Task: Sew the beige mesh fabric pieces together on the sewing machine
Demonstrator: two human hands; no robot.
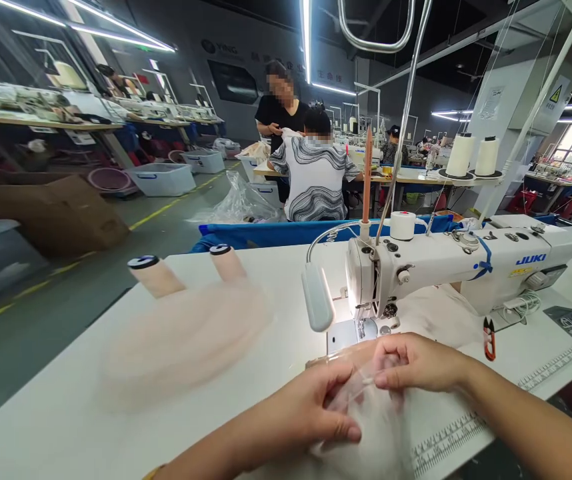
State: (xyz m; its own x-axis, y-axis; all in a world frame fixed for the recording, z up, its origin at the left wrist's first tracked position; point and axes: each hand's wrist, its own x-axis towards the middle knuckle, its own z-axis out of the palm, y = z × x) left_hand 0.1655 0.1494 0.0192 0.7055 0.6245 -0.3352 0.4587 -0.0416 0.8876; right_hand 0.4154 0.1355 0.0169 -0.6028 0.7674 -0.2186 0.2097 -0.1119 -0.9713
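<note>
Both my hands hold a piece of sheer, pale pink fabric on the white sewing table, just in front of the needle area of a white JUKI sewing machine. My left hand lies over the fabric with thumb and fingers closed on it. My right hand pinches the fabric's upper edge. A heap of the same pale sheer fabric lies to the left, blurred.
Two pink thread cones lie on the table's far left. Red snips lie right of the machine, whose lamp is lit. Two white thread cones stand behind. Two people work at a table ahead. Bins and a cardboard box stand along the aisle.
</note>
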